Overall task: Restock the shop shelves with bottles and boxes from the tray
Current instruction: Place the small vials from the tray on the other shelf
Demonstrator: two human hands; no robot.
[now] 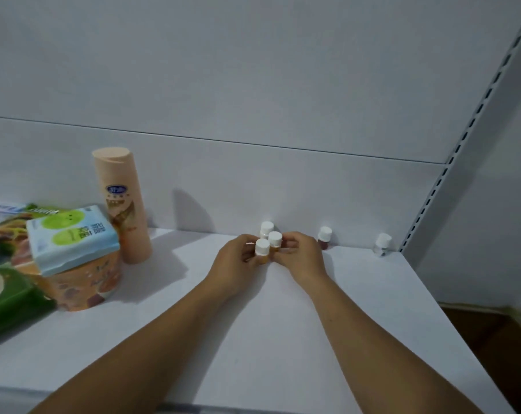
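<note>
Three small white-capped bottles stand clustered near the back of the white shelf [283, 339]. My left hand [235, 264] pinches the front bottle [262, 249]. My right hand [301, 258] pinches the middle bottle [275, 241]. The rear bottle [267, 229] stands against the back wall, just behind them. Further right, a dark red bottle [324, 238] and a clear bottle [382, 244] stand apart along the wall.
A tall peach bottle [124, 207] stands at the left. Beside it are an orange tub [85, 282] with a blue tissue pack [71, 237] on top, and green packets [8, 300]. A slotted upright [462, 138] borders the shelf on the right.
</note>
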